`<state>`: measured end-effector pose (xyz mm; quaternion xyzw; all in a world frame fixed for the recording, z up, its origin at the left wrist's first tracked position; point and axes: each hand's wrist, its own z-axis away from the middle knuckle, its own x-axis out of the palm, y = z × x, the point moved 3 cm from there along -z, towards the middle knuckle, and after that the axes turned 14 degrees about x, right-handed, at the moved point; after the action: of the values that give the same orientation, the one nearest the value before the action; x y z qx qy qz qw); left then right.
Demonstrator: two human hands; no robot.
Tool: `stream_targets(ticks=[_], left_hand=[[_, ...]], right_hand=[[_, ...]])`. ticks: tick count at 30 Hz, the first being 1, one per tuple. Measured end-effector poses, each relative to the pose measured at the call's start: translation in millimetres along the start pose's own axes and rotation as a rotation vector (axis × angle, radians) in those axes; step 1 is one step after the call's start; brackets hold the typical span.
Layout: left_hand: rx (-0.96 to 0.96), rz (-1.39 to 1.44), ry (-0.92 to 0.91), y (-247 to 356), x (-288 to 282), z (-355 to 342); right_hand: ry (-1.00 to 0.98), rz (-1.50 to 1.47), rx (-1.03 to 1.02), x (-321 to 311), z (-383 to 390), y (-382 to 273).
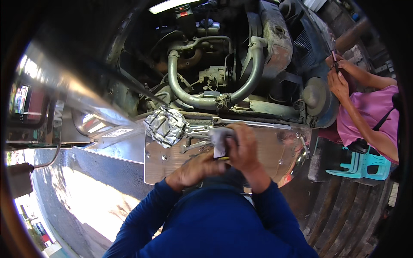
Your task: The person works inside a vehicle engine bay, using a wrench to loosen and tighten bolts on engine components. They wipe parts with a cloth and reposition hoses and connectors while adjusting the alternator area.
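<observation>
In front of my body both hands meet over a metal panel [202, 161]. My right hand [244, 148] is closed on a pale grey sheet, cloth or paper [219, 139]; which of these I cannot tell. My left hand [200, 170] comes in from below left, slightly blurred, its fingers curled against a small yellow-edged thing [223, 158] beneath the sheet. What the left fingers hold is mostly hidden. Just beyond the hands lie several wrenches [198, 135] and a long-handled metal tool [254, 123]. Left of them rests a crumpled silvery bundle [165, 127].
An open engine bay with a big curved metal pipe [211, 102] spans the far side. A grey rod [133, 86] slants across the upper left. To the right a person in a pink shirt [370, 114] holds a thin dark object beside a turquoise plastic stool [363, 165].
</observation>
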<state>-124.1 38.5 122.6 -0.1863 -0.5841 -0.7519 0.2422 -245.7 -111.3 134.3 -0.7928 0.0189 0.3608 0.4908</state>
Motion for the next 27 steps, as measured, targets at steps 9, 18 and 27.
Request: stream_targets(ticks=[9,18,27], left_hand=[[0.53,-1.61,0.586,39,-117,-16],[0.513,-1.836,0.788,-8,-210,-20],[0.429,-1.792,0.836,-8,-214,-20]], right_hand=[[-0.081,0.304,-0.039,-69,-8,76],[-0.14,0.344,0.275,-39,-101,176],[-0.614,0.609,0.277,50,-202,246]])
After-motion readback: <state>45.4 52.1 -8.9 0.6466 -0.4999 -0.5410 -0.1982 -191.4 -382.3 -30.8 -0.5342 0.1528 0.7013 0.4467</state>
